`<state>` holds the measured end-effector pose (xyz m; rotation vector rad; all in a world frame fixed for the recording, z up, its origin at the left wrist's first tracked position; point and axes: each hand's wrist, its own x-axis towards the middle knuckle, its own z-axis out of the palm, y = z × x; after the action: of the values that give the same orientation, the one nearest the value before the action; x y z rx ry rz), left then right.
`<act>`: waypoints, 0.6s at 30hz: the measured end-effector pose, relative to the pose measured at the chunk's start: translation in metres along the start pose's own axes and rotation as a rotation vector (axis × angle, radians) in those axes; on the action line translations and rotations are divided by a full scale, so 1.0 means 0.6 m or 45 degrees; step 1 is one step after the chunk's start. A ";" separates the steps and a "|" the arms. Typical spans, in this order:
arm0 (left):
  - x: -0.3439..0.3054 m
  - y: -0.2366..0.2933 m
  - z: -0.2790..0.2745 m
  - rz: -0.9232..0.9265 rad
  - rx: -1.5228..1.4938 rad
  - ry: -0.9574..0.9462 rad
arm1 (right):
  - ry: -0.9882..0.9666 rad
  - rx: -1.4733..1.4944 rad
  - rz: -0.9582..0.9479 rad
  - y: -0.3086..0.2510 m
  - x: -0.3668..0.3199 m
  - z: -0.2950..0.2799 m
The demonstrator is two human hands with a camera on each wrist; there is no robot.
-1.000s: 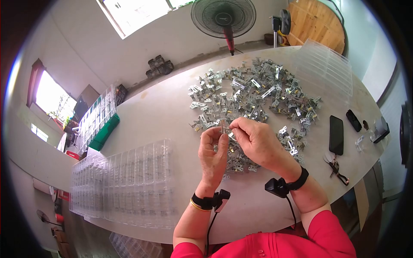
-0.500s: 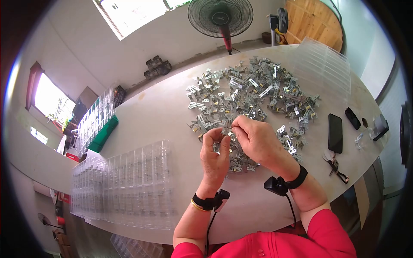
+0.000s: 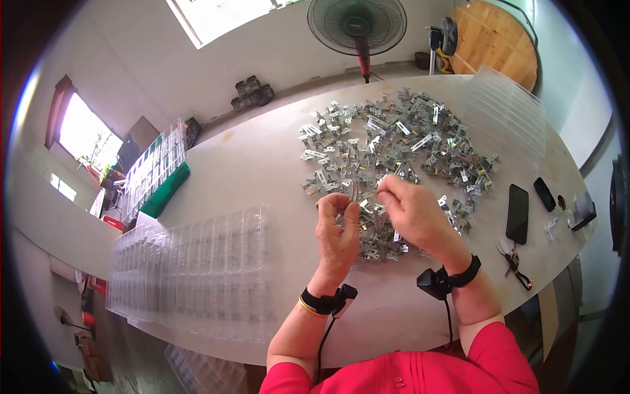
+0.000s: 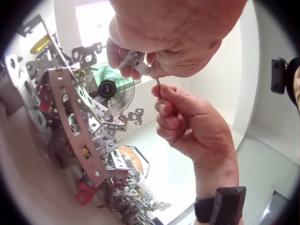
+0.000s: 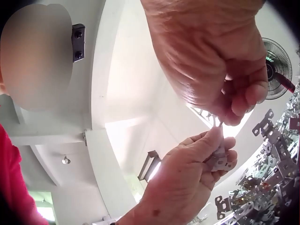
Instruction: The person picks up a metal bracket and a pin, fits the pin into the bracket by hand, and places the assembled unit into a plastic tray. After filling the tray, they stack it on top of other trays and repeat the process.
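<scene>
Above the near side of a heap of small metal brackets [image 3: 420, 141], my two hands work close together. Between the thumb and fingers of my left hand [image 3: 336, 238] is a small silvery bracket with holes [image 4: 136, 63]. My right hand [image 3: 420, 215] pinches a thin, pin-like piece [image 4: 158, 82] between thumb and forefinger. In the left wrist view this thin piece points at the bracket's end, near the left thumb tip. From the right wrist, the bracket [image 5: 220, 162] shows partly behind the left thumb.
Clear compartment trays [image 3: 197, 269] lie at the left of the table [image 3: 243, 157]. Another clear tray [image 3: 505, 108] sits at the far right. A black phone [image 3: 517, 213] and dark-handled snips [image 3: 515, 264] lie on the right. A standing fan [image 3: 357, 26] is behind the table.
The gap between the two hands' fingertips has widened slightly, the right hand having drawn a little to the right. The head view has shifted slightly. Both hands keep their pieces.
</scene>
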<state>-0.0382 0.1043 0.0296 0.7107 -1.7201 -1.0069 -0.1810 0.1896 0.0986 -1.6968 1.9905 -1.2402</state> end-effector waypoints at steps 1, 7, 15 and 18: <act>0.000 0.001 0.000 0.000 0.002 0.008 | 0.093 0.107 0.005 0.001 0.003 -0.004; -0.006 0.015 0.010 -0.224 -0.585 -0.361 | 0.138 0.636 0.001 0.036 0.018 0.016; 0.001 0.018 0.032 -0.197 -0.339 -0.348 | 0.044 0.878 0.242 0.043 0.028 0.021; 0.009 0.045 0.020 -0.114 -0.130 -0.306 | -0.005 0.915 0.239 0.045 0.027 0.022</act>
<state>-0.0516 0.1165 0.0539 0.6251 -1.8394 -1.2760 -0.1957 0.1679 0.0762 -1.1271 1.3921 -1.6077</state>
